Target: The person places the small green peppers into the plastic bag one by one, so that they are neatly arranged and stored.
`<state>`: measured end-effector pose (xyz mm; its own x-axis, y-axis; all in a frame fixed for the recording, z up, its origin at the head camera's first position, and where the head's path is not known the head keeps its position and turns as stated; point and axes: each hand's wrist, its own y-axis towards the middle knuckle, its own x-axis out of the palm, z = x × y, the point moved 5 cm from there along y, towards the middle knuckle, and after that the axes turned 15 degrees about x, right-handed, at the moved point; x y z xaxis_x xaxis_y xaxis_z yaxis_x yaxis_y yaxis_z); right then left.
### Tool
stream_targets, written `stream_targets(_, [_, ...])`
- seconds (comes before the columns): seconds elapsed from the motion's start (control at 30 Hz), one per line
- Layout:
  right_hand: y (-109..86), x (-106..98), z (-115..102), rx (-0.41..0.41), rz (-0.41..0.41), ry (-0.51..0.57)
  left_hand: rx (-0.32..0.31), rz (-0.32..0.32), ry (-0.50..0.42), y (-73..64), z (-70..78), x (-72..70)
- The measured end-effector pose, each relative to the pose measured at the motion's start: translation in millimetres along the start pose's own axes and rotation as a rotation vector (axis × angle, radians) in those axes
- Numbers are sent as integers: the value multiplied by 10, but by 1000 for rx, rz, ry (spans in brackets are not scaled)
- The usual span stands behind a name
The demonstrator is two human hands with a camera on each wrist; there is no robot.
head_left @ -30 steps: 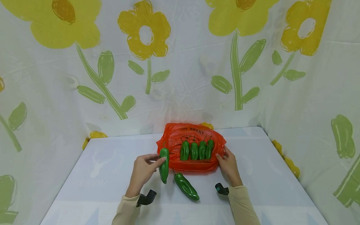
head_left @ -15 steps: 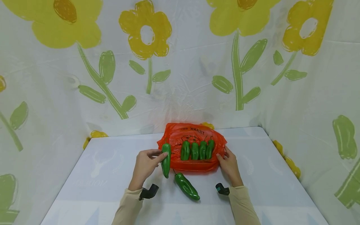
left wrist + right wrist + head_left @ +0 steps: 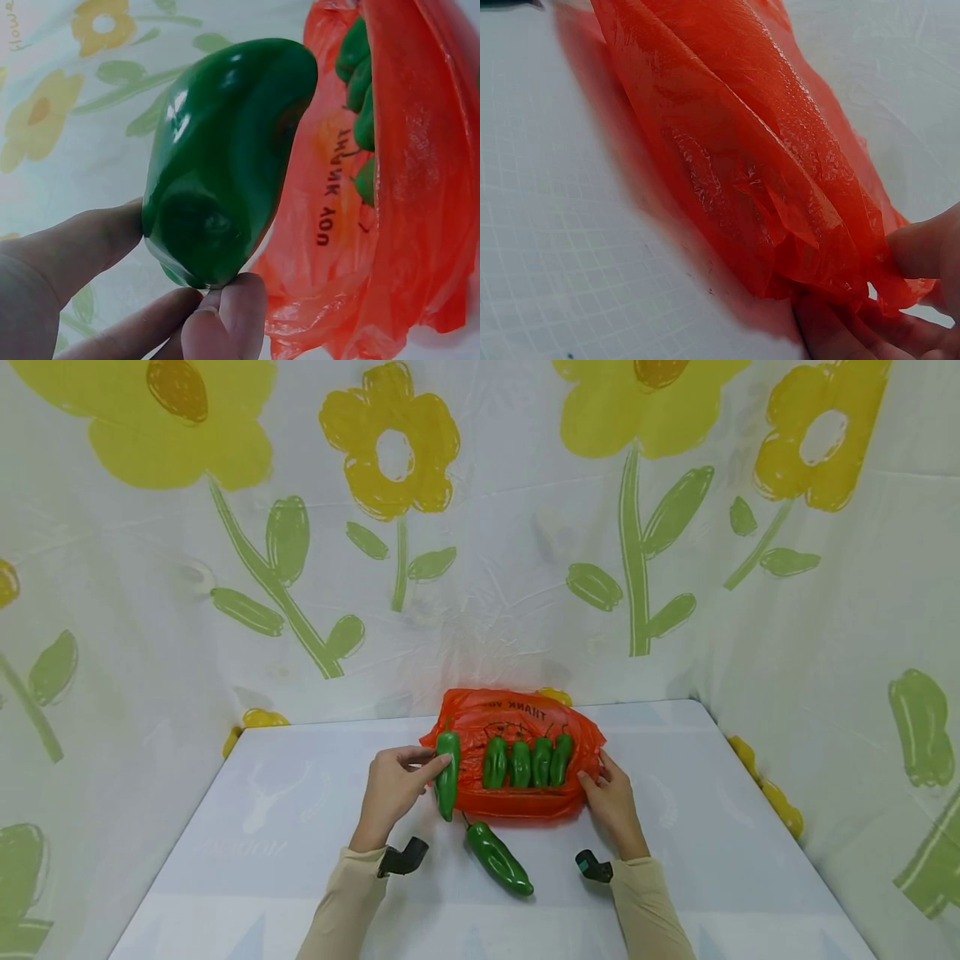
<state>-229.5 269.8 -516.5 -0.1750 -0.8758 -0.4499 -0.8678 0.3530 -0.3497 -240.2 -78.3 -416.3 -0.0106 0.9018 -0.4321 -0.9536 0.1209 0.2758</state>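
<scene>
My left hand (image 3: 393, 789) pinches a long green pepper (image 3: 447, 777) near its middle, tip down, in front of the left side of a red plastic bag (image 3: 495, 802). Close up in the left wrist view, the glossy pepper (image 3: 225, 150) sits between thumb and fingers. Several green peppers (image 3: 519, 764) stand in a row inside the open bag, their lower ends hidden by its front edge. At the bag's right side my right hand (image 3: 611, 797) grips the plastic, as the right wrist view shows with the thumb and fingers (image 3: 922, 244) on the crumpled edge.
Another green pepper (image 3: 499, 858) lies on the white table (image 3: 285, 827) in front of the bag, between my forearms. A curtain (image 3: 495, 543) printed with flowers hangs behind the table and at both sides.
My left hand has lifted the pepper away from me and slightly right, so it now overlaps the bag's left part. The right hand and the bag stay in place.
</scene>
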Motion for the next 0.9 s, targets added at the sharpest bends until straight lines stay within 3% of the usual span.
stream_targets(0.17, [-5,-3,-3,-10,4,1,1,2,8,60,6,11])
stream_targets(0.6, [-12,-5,-5,-12,8,-9,72,6,52,223,62,73])
stream_targets(0.9, [-3,-1,-11,2,6,-3,71,3,58,338,98,132])
